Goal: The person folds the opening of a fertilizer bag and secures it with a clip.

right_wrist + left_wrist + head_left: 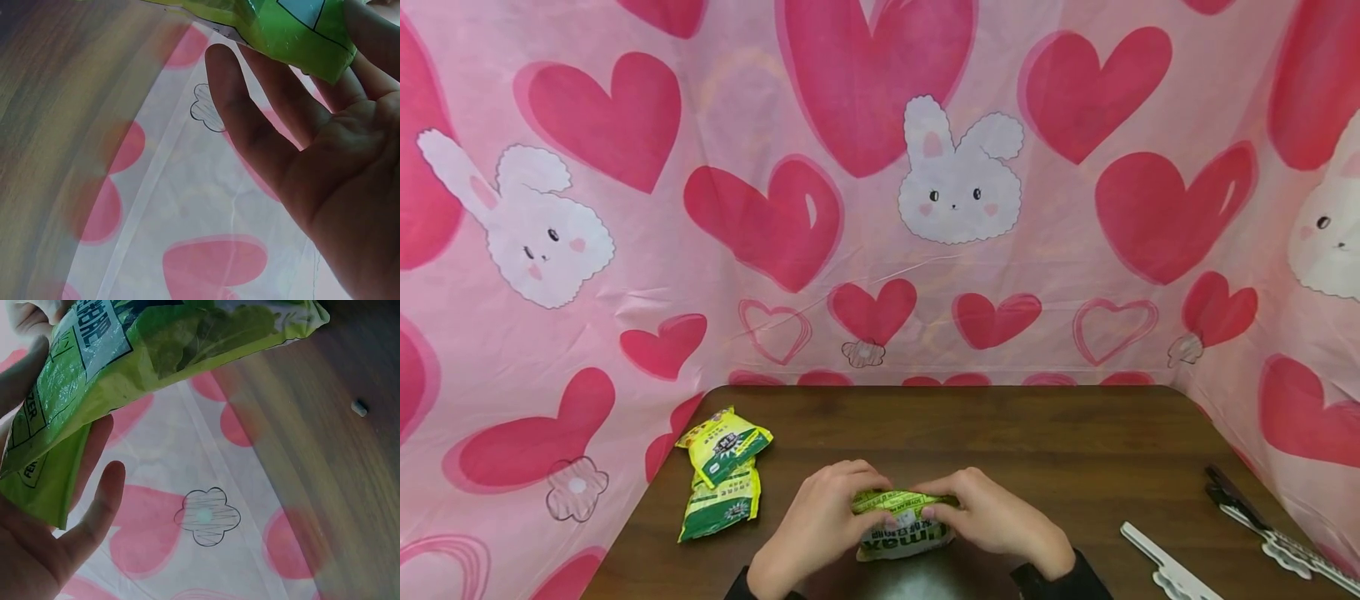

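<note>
while two more green and yellow packets (722, 475) lie stacked near the left edge of a dark wooden table (1037, 442), a person's left hand (820, 521) and right hand (992, 517) meet over a green packet (904, 523) at the near edge, each hand's fingers curled round its top seam and pinching it. white and black tools (1240, 533) rest well apart at the right, before a pink heart-and-rabbit backdrop (880, 183).
</note>
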### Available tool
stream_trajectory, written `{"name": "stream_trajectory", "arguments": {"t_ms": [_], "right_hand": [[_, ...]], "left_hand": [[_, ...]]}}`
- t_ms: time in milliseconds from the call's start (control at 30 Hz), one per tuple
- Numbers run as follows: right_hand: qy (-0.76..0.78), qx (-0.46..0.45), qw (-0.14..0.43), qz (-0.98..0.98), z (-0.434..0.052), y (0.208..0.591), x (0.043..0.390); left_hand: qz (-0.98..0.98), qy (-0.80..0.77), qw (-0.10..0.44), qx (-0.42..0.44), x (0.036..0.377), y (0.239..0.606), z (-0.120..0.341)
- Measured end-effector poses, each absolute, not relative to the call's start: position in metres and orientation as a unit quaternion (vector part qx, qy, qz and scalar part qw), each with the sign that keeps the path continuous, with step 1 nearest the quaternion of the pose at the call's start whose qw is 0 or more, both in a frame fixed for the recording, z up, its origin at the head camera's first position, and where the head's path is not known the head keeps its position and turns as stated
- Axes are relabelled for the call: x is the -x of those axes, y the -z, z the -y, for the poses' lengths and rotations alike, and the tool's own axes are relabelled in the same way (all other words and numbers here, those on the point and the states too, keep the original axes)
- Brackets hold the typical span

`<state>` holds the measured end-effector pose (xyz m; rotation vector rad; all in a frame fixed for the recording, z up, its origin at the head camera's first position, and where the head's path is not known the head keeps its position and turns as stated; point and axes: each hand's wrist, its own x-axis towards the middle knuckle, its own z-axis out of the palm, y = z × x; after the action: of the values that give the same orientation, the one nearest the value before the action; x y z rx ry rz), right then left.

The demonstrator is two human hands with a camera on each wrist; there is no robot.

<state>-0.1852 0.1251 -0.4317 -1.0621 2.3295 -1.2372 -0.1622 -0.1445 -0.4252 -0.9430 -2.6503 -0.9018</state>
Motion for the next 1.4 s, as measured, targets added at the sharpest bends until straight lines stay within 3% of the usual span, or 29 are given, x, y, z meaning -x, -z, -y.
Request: {"name": "stream_trajectory", "arguments": {"t_ms": [600, 933, 1167, 1400], "right_hand": [[0.443, 0.400, 0.124, -0.793, -0.126, 0.434, 0.186], [0.421, 0.339, 0.093, -0.836, -0.136, 0.431, 0.189], [0.415, 0.350, 0.076, -0.836, -0.139, 0.433, 0.193], [0.418, 0.363, 0.093, -0.827, -0.141, 0.432, 0.193]], "left_hand": [[0.872, 0.323, 0.128, 0.344, 0.160, 0.428, 0.139], [0.880, 0.303, 0.136, 0.340, 0.160, 0.430, 0.138], [0.884, 0.309, 0.127, 0.327, 0.160, 0.430, 0.138], [0.883, 0.309, 0.128, 0.331, 0.160, 0.431, 0.137]]}}
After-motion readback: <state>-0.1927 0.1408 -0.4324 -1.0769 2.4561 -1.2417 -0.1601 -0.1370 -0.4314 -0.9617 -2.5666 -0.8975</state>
